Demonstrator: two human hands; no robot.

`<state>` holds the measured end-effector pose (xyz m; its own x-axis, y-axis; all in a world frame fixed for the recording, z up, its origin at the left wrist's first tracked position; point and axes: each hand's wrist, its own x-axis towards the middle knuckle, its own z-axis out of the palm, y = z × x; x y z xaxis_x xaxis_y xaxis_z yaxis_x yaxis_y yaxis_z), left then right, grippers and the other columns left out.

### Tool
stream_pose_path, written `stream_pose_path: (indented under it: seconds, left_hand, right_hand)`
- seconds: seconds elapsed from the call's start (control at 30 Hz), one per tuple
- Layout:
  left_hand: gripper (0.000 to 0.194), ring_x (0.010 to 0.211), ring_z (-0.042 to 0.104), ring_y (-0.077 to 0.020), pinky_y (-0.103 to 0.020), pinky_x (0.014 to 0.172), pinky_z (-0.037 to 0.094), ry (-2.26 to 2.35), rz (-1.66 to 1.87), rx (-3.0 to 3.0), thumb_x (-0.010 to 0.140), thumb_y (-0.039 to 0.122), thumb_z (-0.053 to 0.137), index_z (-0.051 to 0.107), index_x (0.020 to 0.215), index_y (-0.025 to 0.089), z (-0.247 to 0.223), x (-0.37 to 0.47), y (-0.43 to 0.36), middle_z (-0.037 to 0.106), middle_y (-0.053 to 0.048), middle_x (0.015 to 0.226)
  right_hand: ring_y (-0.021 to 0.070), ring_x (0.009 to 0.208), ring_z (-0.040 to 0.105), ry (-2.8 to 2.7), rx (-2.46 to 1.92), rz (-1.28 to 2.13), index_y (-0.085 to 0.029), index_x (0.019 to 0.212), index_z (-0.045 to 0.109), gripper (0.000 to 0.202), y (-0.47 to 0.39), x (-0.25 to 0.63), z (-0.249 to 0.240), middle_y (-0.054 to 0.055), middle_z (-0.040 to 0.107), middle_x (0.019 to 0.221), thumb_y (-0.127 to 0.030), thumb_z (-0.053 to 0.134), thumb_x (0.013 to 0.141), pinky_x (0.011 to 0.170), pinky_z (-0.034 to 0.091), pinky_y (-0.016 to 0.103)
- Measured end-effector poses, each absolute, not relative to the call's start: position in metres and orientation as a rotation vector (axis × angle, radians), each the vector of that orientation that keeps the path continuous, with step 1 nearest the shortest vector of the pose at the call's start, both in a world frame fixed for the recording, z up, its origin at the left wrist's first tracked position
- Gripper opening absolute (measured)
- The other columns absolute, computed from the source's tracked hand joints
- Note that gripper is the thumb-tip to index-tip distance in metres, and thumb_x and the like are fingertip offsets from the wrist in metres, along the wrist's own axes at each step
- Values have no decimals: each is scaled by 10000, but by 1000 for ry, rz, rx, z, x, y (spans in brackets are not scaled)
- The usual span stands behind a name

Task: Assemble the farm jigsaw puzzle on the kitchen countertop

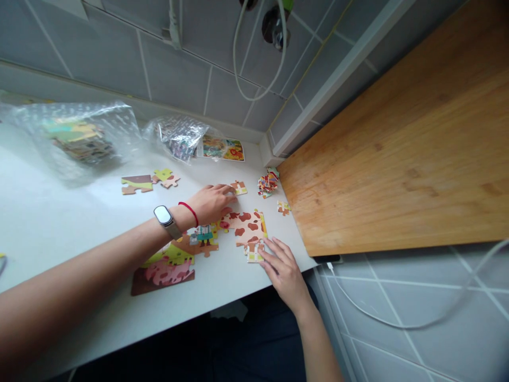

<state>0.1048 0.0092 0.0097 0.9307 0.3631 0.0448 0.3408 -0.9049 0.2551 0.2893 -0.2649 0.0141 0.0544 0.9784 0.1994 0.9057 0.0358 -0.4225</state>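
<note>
My left hand (214, 204), with a red string and a watch on its wrist, reaches over the puzzle. Its fingertips are at a small brown-and-cream piece (239, 188) lying on the white table. The fingers are spread a little. My right hand (283, 268) rests near the table's front edge, fingers apart, their tips on a piece with yellow squares (254, 253). That piece lies against the lower side of the cow-patterned section (249, 228). Partly under my left forearm lies a joined section with a pink pig (169, 270) and a figure in teal (205, 234).
Loose pieces (137, 184) lie left of my hand, a pile (268, 183) and one piece (283, 207) to the right. Plastic bags (95, 138) and a picture card (234, 150) sit behind. A wooden board (397, 148) borders the right.
</note>
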Motion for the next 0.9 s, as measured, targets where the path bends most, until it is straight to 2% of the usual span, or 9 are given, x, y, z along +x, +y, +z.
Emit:
stream_pose_path:
  seconds: [0.17,0.37,0.57,0.83,0.9]
  left_hand:
    - [322,1311,591,-302,-426,1050,497,525,165,2840,1012,303,544,684,1290,219,7,105,10,599,-125,1465]
    - [332,1295,598,-306,-429,1031,503,517,168,2848,1011,311,542,680,1298,218,7,105,10,600,-129,1459]
    - [318,1286,603,-297,-416,1020,501,515,189,2841,1011,319,549,685,1285,234,5,105,11,602,-117,1456]
    - [315,1281,602,-301,-418,1011,502,511,205,2841,1002,305,556,687,1277,225,3,105,11,612,-124,1437]
    - [318,1281,603,-300,-419,1013,502,517,195,2843,1003,302,553,685,1281,224,3,105,11,606,-125,1444]
  right_hand:
    - [284,1419,545,-1918,-1895,256,-324,1284,750,424,-265,296,21,29,656,1466,-83,559,993,1122,546,549]
    - [304,1435,532,-1872,-1882,329,-298,1518,564,571,-264,286,20,77,628,1495,-235,703,967,1163,515,556]
    - [293,1339,604,-1755,-1860,330,-293,1414,661,465,-261,284,15,88,716,1341,-227,722,958,1131,543,529]
    - [268,1266,643,-1733,-1833,352,-302,1387,671,437,-263,286,17,73,736,1284,-194,692,964,1096,567,493]
    - [270,1297,627,-1737,-1861,334,-302,1409,652,456,-264,285,18,79,711,1338,-199,679,965,1108,557,491]
